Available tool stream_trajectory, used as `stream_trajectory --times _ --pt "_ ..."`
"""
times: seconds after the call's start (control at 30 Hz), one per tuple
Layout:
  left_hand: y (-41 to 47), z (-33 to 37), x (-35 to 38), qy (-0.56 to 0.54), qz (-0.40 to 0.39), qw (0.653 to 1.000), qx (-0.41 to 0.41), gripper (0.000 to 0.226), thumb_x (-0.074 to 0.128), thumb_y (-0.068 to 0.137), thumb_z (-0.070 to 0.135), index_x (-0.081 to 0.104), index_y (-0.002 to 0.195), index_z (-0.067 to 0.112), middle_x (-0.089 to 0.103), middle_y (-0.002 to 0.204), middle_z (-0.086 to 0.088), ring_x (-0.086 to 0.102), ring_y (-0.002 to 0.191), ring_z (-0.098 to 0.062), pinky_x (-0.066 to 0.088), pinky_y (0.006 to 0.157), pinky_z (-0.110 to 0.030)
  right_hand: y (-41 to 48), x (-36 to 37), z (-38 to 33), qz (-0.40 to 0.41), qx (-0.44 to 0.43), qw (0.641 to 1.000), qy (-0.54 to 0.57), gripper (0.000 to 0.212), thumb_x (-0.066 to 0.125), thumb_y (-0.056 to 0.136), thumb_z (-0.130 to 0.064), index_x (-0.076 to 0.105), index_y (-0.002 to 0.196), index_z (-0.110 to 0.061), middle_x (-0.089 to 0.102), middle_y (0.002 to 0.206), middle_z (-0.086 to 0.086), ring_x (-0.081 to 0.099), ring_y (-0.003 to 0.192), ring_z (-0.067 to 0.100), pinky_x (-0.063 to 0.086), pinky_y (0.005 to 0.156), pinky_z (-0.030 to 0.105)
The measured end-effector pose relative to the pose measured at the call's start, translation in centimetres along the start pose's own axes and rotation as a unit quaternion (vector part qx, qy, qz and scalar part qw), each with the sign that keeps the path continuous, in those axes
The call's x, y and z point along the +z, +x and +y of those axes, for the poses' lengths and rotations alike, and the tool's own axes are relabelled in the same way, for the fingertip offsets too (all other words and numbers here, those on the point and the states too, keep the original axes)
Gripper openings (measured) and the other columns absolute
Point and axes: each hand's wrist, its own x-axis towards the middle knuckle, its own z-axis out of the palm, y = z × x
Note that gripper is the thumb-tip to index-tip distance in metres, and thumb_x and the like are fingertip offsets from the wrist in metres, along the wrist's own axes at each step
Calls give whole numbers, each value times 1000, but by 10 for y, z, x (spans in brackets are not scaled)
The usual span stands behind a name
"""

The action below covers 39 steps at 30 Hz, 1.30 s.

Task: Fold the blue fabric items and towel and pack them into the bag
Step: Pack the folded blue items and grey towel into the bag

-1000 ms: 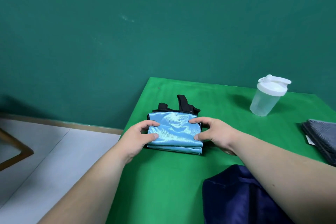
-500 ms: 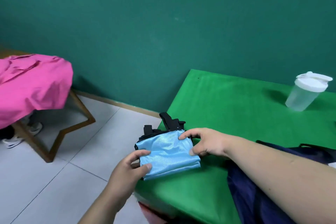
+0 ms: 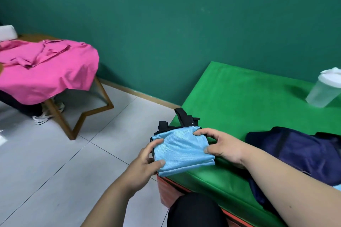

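Observation:
A folded light blue shiny fabric item with black straps sticking out at its far side hangs over the near left corner of the green table. My left hand grips its left edge, thumb on top. My right hand pinches its right edge. A dark navy bag lies on the table just right of my right hand, partly hidden by my forearm. The towel is out of view.
A clear shaker bottle with a white lid stands at the table's far right. To the left, past a tiled floor, pink cloth covers a wooden-framed table, with a person's shoes beneath it. My dark-clad knee is below the table edge.
The folded blue item has come from the middle of the table to its near left corner, held by both hands. My view has swung left, showing the floor and pink cloth.

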Motion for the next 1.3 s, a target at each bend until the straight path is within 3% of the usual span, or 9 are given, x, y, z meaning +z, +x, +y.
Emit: stream_trajectory --times 0.17,0.3,0.4,0.47,0.6,0.77,0.93,1.07,1.3 --pt "8 -8 -8 -21 -15 1000 -16 52 64 95 25 47 125 64 51 136 -1 68 104 -16 55 94 -40 2 -1 3 -5 6 998 -66 63 67 65 -28 61 123 -51 56 132 29 44 84 21 34 78 35" --pt "10 -6 -8 -102 -16 994 -28 41 60 98 22 52 128 49 59 128 6 71 101 -17 58 87 -35 1 -2 3 -11 -4 996 -85 55 78 76 -26 61 119 -56 62 134 0 62 103 16 45 98 32" --pt "12 -8 -7 -106 -6 994 -18 41 62 97 19 53 128 45 65 122 7 72 98 -18 59 83 -32 1 0 2 -4 -11 995 -95 51 80 83 -24 62 115 -59 57 135 -21 55 122 0 36 106 17" --pt "13 -13 -7 -96 -5 995 -14 46 65 95 18 52 129 46 69 117 7 72 98 -20 59 86 -35 -1 1 0 1 -13 995 -96 52 81 82 -23 62 114 -59 58 132 -24 55 120 -3 37 99 10" --pt "14 -19 -5 -90 -2 996 -7 51 70 91 19 52 127 50 70 112 13 70 100 -18 57 82 -27 0 1 0 8 -4 998 -63 57 84 77 -14 66 116 -51 61 131 -16 61 115 5 40 109 29" --pt "16 -27 -1 -103 -1 995 -5 56 73 89 16 54 124 54 65 124 0 68 103 -15 54 78 -20 7 6 1 7 3 1000 6 63 74 76 9 70 110 -44 65 123 10 65 80 12 52 86 32" --pt "18 -25 -8 -90 -12 996 14 55 73 88 17 55 117 61 54 133 -4 67 101 -12 52 75 -14 9 5 2 13 3 1000 -23 64 79 70 -6 66 118 -47 63 130 8 63 86 14 47 102 47" --pt "21 -26 -11 -119 -21 993 0 58 74 85 11 55 128 47 70 117 -4 69 101 -19 52 75 -17 6 4 -5 -5 10 999 -40 66 82 64 -23 62 120 -52 66 124 15 61 84 23 47 102 55" --pt "24 -36 -5 -169 2 985 28 61 86 72 11 64 120 43 61 126 -14 68 105 -28 56 76 -28 10 8 -2 -1 21 999 42 66 79 61 -7 69 115 -43 66 121 15 65 82 17 52 96 45"
